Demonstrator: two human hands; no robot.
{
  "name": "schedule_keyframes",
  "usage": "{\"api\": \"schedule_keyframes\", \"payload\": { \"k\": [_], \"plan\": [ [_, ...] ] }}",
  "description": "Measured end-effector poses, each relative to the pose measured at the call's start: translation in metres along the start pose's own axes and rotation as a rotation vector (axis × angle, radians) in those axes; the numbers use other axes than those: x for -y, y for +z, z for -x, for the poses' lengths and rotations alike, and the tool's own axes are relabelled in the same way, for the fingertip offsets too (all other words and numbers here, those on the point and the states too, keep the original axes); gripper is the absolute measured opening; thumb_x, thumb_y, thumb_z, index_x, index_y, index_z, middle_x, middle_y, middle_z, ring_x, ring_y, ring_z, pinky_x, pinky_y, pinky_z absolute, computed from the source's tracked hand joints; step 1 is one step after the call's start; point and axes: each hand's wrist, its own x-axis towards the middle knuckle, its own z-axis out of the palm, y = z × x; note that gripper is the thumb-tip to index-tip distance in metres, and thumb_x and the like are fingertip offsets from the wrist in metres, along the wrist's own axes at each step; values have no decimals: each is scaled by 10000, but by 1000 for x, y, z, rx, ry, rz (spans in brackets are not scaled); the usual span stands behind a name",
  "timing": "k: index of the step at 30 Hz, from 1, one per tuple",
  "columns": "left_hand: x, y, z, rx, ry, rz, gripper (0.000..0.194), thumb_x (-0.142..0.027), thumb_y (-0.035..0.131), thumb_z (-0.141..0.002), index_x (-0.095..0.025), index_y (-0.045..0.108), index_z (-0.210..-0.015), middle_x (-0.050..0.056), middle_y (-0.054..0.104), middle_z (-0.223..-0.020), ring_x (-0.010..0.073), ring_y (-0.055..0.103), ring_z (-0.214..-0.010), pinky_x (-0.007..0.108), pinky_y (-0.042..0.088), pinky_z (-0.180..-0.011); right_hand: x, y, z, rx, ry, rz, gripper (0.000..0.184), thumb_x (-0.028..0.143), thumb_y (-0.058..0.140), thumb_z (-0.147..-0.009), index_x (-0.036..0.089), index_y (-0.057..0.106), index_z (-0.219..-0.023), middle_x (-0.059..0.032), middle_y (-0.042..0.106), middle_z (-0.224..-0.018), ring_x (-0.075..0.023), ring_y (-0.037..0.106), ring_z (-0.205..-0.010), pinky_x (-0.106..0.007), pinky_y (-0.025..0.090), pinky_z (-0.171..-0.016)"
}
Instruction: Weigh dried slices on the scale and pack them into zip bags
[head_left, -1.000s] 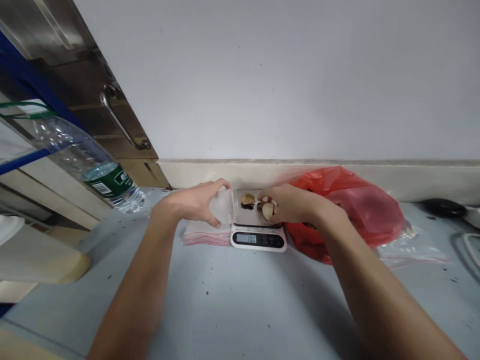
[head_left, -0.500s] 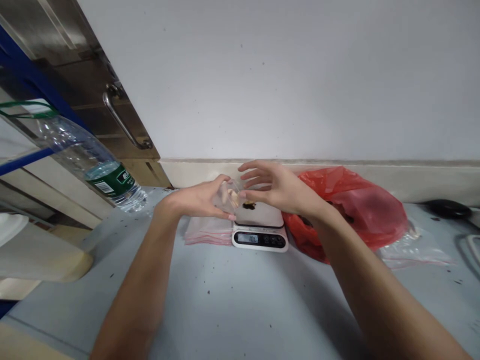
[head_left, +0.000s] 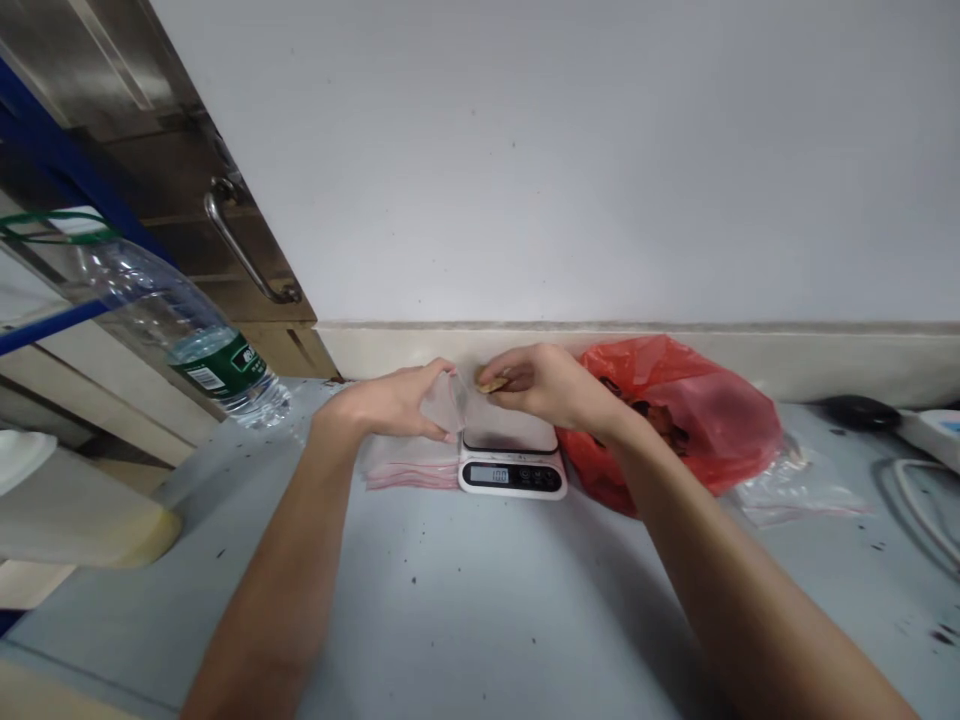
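Observation:
My left hand [head_left: 391, 402] grips a small clear plastic bag [head_left: 442, 404], holding its mouth spread between thumb and fingers toward the right. In the fingertips of my right hand [head_left: 551, 385] is a brownish-yellow dried slice [head_left: 492, 385], close to the bag's opening. Its exact kind is unclear, and the fingers hide whether more pieces are held. Below both hands sits a white digital kitchen scale [head_left: 512, 478] whose display appears to read 10.0. A stack of clear zip bags [head_left: 409, 465] lies left of the scale, partly under my left hand.
Right of the scale, an open red plastic bag [head_left: 720, 420] contains dark brown pieces. Another clear bag [head_left: 802, 490] lies beyond it, near a black object [head_left: 862, 411] and a white cable [head_left: 919, 510]. A water bottle [head_left: 217, 360] and a whitish container [head_left: 82, 510] stand left. A wall rises behind.
My right hand, earlier spread over the scale, has closed on the dried slice. The dark piece seen on the scale is no longer visible there. My left hand keeps the bag in nearly the same place.

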Motion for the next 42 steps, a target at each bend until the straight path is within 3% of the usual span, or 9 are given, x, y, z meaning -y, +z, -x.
{"api": "schedule_keyframes", "payload": {
  "k": [3,5,10,13,18,22,28,37,42],
  "plan": [
    [-12,-2,4,-43,117,78,892,-637,724,-760,-221,410,-1484,144,652,-1351,339,641,-1183,374,503,-926,12,-13,10,11,-159,-260,386,111,640,-806,178,762,-1166,-81,795,-1168,-218,769,-1003,-351,608,-929],
    [-17,-4,8,-82,174,127,901,-649,723,-784,-229,394,-1510,145,650,-1368,331,658,-1180,378,511,-939,18,-23,18,-64,-201,-240,418,90,574,-814,189,762,-1174,-80,787,-1183,-214,760,-1016,-360,601,-932],
    [-23,-8,12,-100,365,340,846,-548,763,-820,-293,401,-1541,118,627,-1449,313,637,-1286,393,544,-987,23,-49,40,-130,-294,-2,190,221,669,-830,235,819,-946,-99,694,-1378,-307,621,-1302,-429,557,-988],
    [-29,-7,11,-107,485,502,634,-483,733,-865,-277,552,-1436,93,649,-1445,282,618,-1327,375,547,-1017,23,-57,47,-148,-319,-64,187,394,736,-840,222,779,-782,-115,701,-1336,-309,664,-1208,-406,591,-872],
    [-41,-3,7,-275,423,641,267,-393,795,-826,-197,770,-1005,55,814,-970,212,772,-930,282,608,-799,25,-58,47,-242,-272,-91,282,482,740,-821,209,746,-749,-126,727,-1223,-282,700,-1060,-364,590,-750],
    [-46,-2,7,-471,345,686,187,-333,856,-762,-173,782,-823,30,785,-726,169,749,-711,227,585,-650,27,-62,49,-248,-151,-116,223,424,748,-778,220,686,-712,-60,745,-845,-228,701,-802,-354,569,-692],
    [-54,-2,11,-496,426,618,169,-286,719,-879,-161,808,-806,53,808,-764,169,755,-722,233,604,-679,30,-69,55,-248,-120,-71,153,327,720,-760,225,621,-703,-15,681,-728,-179,649,-698,-317,536,-657],
    [-72,11,14,-677,467,302,209,-255,643,-891,-200,821,-796,31,814,-773,186,743,-716,208,528,-521,40,-57,50,-113,-109,34,377,561,668,-869,202,712,-762,-37,727,-733,-176,637,-650,-304,480,-603],
    [-73,16,10,-771,492,259,225,-232,623,-895,-224,842,-847,14,827,-814,193,763,-729,246,593,-629,37,-51,46,-80,-173,93,224,376,562,-944,197,660,-852,-19,681,-718,-146,571,-615,-276,433,-589]
  ]
}}
